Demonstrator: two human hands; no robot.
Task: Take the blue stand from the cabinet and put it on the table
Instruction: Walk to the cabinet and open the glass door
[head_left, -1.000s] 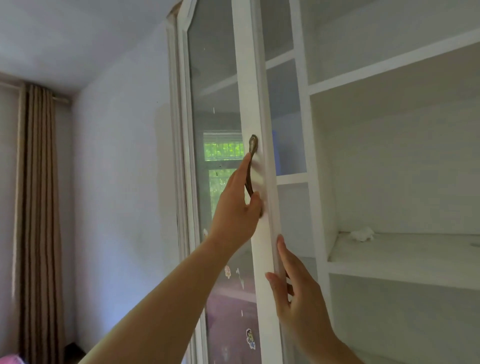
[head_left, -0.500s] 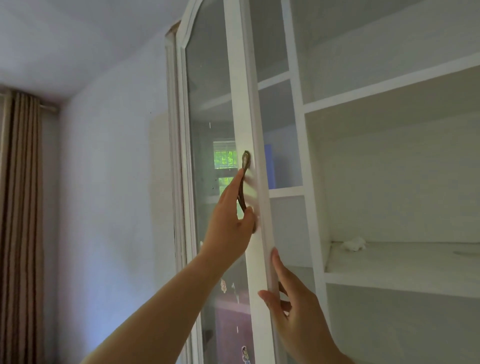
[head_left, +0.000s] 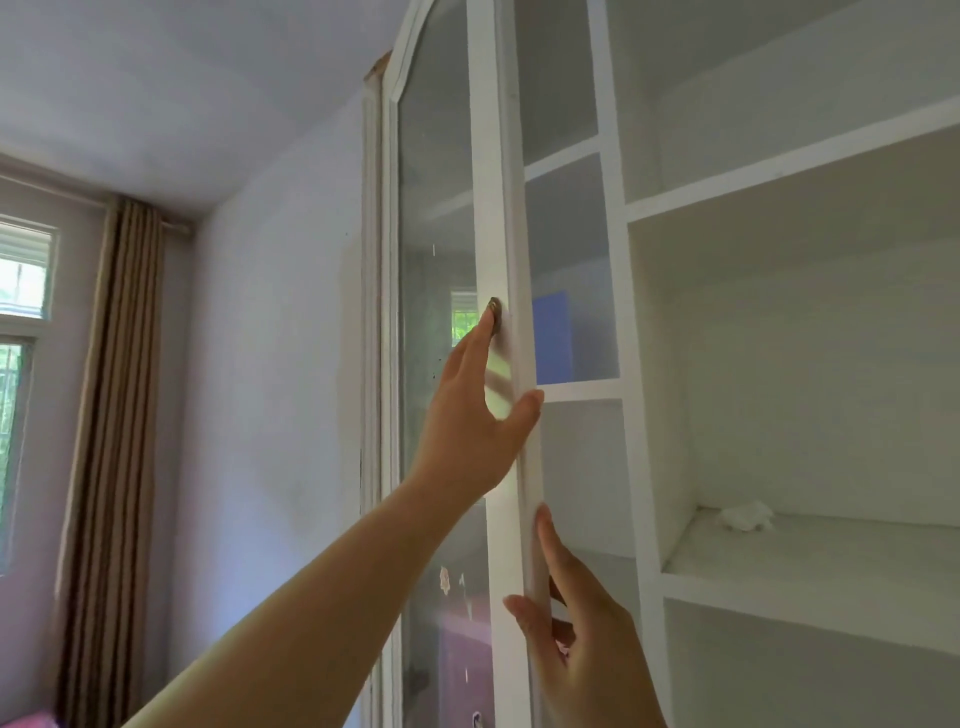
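Observation:
The blue stand shows as a flat blue shape on an upper shelf inside the white cabinet, partly hidden by the door's edge. The glass cabinet door stands ajar. My left hand lies over the brown door handle, fingers stretched up along it and thumb hooked round the door's edge. My right hand pinches the same edge lower down, thumb in front and fingers behind.
To the right, open white shelves hold only a crumpled white scrap. A bare wall lies left of the cabinet, with a brown curtain and a window at the far left.
The door has swung further open to the left, and more of the blue stand shows. My left fingers have straightened along the handle. My right hand stays on the door's edge.

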